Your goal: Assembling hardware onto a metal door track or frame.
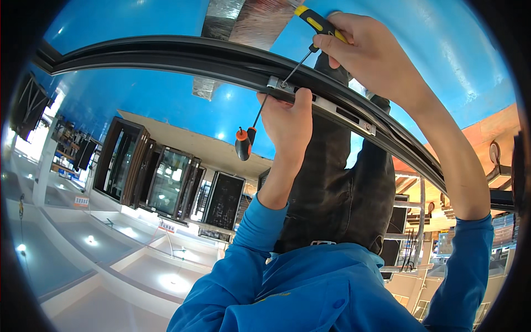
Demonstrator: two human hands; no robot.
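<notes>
My right hand [368,52] grips a black and yellow screwdriver [315,23]. Its tip meets a screw at the left end of a slotted silver metal strip [326,105], which lies along a long black frame profile [193,59]. My left hand [287,119] is closed at the profile's near edge, with its thumb up against the strip; its other fingers are mostly hidden. Beside those fingers hangs a second screwdriver [244,145], with an orange and black handle. Its thin shaft runs up to the strip's left end, and whether my fingers pinch it is unclear.
A blue surface [138,19] spreads beyond and under the profile. Film-wrapped pieces [257,25] lie at the far side. Several dark framed glass panels [168,177] stand at left. A pale rack [409,235] is on the right. My dark-trousered legs [332,193] are close below the profile.
</notes>
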